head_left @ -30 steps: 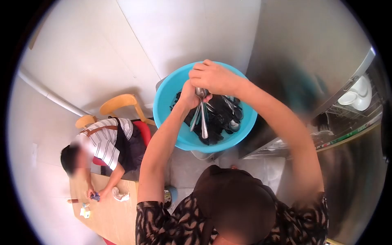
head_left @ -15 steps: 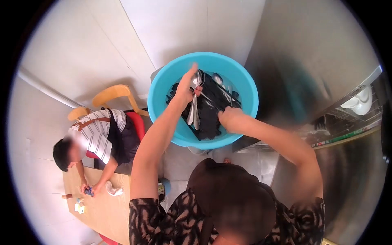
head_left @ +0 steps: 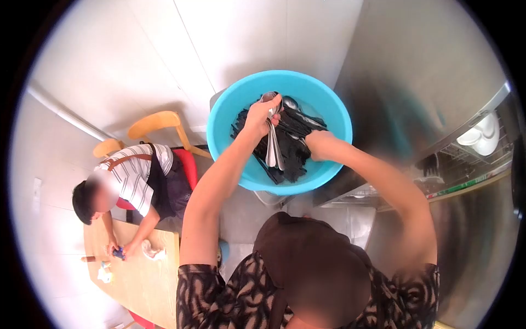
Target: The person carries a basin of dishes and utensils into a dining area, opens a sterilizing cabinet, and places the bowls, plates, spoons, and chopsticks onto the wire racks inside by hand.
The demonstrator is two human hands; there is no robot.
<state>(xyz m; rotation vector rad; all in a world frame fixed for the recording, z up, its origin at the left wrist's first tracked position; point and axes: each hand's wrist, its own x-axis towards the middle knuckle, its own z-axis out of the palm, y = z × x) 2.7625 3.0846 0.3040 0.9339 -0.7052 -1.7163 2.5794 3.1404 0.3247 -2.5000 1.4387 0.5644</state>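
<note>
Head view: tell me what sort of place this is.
Probably the washing-up corner of a small eatery, judging by the blue tub with spoons, the white dishes in a rack and the wooden table nearby.

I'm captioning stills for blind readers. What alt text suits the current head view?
Over a blue basin, a left hand holds a bunch of metal spoons while the right hand reaches among dark utensils inside. To the left, a seated person leans over a wooden table; to the right, white items sit in a rack.
</note>
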